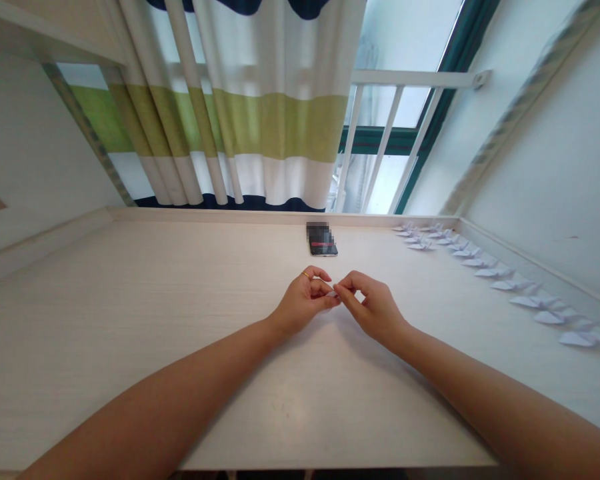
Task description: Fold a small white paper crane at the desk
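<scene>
Both my hands meet above the middle of the pale wooden table [220, 280]. Between their fingertips is a small white piece of folded paper [332, 293], mostly covered by the fingers. My left hand [305, 300], with a ring on one finger, is closed on the paper from the left. From the right, my right hand [373, 303] pinches it between thumb and forefinger. The exact shape of the paper is too small and hidden to make out.
A dark phone [323, 240] lies just beyond my hands. Along the right edge stand several white folded paper cranes [485, 272] in a row, with a few more at the back. A raised ledge borders the table, before a striped curtain [280, 127] and a white railing [415, 79].
</scene>
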`<action>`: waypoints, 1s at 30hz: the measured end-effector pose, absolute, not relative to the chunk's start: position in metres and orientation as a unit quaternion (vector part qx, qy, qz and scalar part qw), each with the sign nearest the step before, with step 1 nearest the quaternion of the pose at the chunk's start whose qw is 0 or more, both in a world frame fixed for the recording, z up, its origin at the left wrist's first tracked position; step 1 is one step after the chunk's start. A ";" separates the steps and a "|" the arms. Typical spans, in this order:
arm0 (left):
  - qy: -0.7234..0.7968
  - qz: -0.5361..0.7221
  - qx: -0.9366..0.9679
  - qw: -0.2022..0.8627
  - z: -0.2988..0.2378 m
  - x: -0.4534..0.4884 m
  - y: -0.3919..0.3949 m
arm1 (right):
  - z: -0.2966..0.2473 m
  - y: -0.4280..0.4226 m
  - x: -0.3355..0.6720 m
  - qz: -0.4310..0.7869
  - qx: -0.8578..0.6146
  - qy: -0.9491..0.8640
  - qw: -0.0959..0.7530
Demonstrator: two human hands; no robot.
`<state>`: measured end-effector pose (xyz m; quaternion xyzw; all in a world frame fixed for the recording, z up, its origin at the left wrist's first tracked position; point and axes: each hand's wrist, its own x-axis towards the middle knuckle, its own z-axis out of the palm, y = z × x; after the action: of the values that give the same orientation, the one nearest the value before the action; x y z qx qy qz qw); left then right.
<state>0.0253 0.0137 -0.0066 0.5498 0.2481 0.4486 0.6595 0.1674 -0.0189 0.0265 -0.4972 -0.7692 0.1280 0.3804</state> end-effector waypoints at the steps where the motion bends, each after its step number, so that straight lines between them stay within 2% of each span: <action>1: 0.246 0.451 0.547 0.661 -0.007 0.025 0.014 | 0.026 -0.019 0.168 0.125 -0.491 -0.778 0.371; 8: 0.241 0.440 0.546 0.671 -0.008 0.026 0.013 | 0.025 -0.018 0.170 0.103 -0.479 -0.798 0.351; 30: 0.262 0.465 0.536 0.654 -0.007 0.023 0.016 | 0.029 -0.016 0.168 0.158 -0.540 -0.749 0.349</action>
<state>0.0232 0.0164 -0.0067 0.5358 0.2625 0.4651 0.6540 0.1680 -0.0165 0.0289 -0.5401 -0.7493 0.1580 0.3491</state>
